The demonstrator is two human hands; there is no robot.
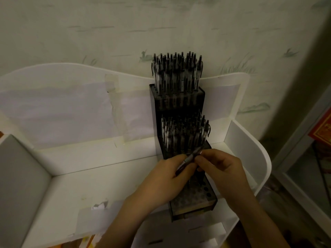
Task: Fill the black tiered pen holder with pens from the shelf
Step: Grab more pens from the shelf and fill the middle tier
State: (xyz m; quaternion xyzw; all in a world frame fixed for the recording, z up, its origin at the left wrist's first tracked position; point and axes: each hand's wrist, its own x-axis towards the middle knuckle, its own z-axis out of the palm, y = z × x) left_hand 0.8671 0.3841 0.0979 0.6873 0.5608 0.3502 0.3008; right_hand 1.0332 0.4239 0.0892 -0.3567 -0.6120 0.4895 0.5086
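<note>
The black tiered pen holder (179,102) stands upright on the white shelf (93,187), against its back panel. Its top tier and middle tier are packed with several clear-barrelled pens with black caps. The lowest tier (200,196) shows open round holes, partly hidden by my hands. My left hand (166,178) grips a pen (190,157) that lies slanted, tip end up and to the right. My right hand (220,167) pinches the upper end of the same pen, just above the lowest tier.
The shelf has a white side wall on the left (23,179) and a curved one on the right (249,147). Tape patches and paper (100,206) mark its surface and back panel. Wallpapered wall (107,33) rises behind. A red box (322,129) sits at far right.
</note>
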